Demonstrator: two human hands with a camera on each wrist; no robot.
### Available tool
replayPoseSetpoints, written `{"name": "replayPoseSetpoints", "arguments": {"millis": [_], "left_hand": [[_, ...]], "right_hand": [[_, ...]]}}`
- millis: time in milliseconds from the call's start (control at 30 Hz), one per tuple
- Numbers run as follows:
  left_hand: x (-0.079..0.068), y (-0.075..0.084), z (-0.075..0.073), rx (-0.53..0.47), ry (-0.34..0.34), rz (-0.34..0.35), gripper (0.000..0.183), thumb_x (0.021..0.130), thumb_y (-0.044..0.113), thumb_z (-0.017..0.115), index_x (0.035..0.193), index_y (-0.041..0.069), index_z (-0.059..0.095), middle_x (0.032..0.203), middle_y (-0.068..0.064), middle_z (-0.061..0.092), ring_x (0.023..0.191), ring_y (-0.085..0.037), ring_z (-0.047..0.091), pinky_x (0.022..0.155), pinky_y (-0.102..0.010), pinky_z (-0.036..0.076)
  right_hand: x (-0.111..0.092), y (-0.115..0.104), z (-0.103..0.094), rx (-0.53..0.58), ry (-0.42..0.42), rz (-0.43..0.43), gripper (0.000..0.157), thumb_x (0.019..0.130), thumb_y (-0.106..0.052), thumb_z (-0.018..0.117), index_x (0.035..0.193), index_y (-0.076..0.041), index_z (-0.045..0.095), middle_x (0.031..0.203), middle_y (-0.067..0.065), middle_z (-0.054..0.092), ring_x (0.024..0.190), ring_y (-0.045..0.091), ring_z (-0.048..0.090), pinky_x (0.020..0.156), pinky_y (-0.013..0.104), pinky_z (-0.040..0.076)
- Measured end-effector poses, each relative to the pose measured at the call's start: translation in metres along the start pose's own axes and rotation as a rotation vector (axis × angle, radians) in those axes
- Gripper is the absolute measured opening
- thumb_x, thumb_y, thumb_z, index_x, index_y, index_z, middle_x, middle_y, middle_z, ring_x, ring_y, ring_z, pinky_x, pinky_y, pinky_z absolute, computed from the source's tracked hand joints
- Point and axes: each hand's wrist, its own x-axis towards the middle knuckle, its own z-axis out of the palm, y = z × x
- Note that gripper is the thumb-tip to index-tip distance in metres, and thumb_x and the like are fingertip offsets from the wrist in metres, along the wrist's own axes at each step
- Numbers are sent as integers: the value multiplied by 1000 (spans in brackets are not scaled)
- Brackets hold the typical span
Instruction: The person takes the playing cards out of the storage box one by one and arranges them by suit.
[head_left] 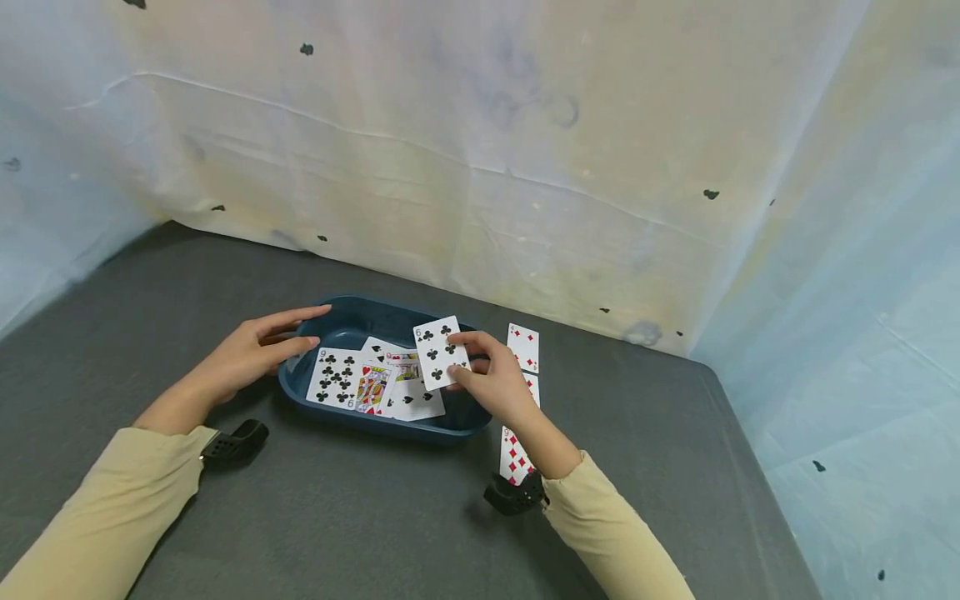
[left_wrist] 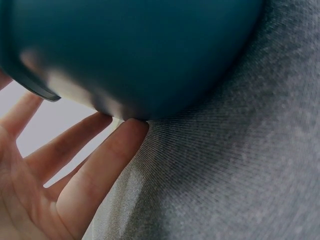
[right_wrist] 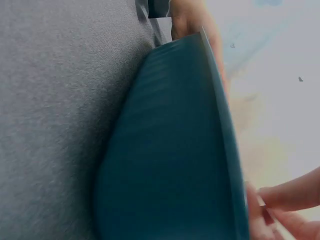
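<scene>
A dark blue oval tray (head_left: 337, 422) stands on the table, holding several playing cards. My left hand (head_left: 258, 346) grips its left end, thumb at the rim; in the left wrist view the fingers (left_wrist: 107, 165) touch the outer wall. My right hand (head_left: 491, 375) pinches a six of clubs card (head_left: 432, 354) between thumb and fingers, face up over the tray's right half. Beneath it, a clubs card (head_left: 330, 379), a hearts face card (head_left: 372, 388) and a spades card (head_left: 412, 404) lie overlapping, face up. The right wrist view shows mostly the tray's side wall (right_wrist: 165, 150).
Right of the tray, diamond cards lie in a column on the grey table (head_left: 360, 517): a far one (head_left: 523, 347), a middle one (head_left: 532, 387) and a near one (head_left: 514, 457), the latter two partly behind my right arm. A pale spotted curtain (head_left: 450, 150) hangs behind.
</scene>
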Motion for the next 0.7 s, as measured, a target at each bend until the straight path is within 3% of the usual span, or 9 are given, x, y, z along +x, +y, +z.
{"name": "replayPoseSetpoints", "arguments": {"millis": [133,267,467,600,700], "left_hand": [[0,-1,0,-6,-2,-10,61,96,44,54,150,24,34,155,-19,25,127,-40,41,81,-41,49],[1,-1,0,-5,-6,-18,62,97,43,54,151,23,32,156,-21,23,129,-44,38,85,-48,49],[2,0,0,15,-8,-25,62,97,43,54,151,23,31,155,-22,23,128,-43,39,81,-40,48],[2,1,0,22,-9,-25,63,96,44,54,151,23,32,155,-21,24,125,-41,40,78,-35,46],[2,2,0,24,-9,-23,63,96,44,54,151,22,32,155,-21,25,124,-40,41,76,-33,44]], "right_hand": [[-5,2,-6,80,47,-28,39,84,9,63,122,1,60,105,21,57,72,13,64,75,49,54],[-8,4,-13,75,91,-45,38,84,7,65,121,0,61,104,19,57,68,12,61,75,48,55],[-7,8,-30,57,166,-51,37,84,1,66,121,-4,62,104,15,57,70,14,61,78,45,55],[-5,14,-45,53,252,-42,37,84,0,67,121,-5,63,106,12,56,71,11,59,72,32,55],[-1,21,-56,45,316,-19,39,84,0,68,122,-6,62,106,8,54,71,7,56,72,29,54]]}}
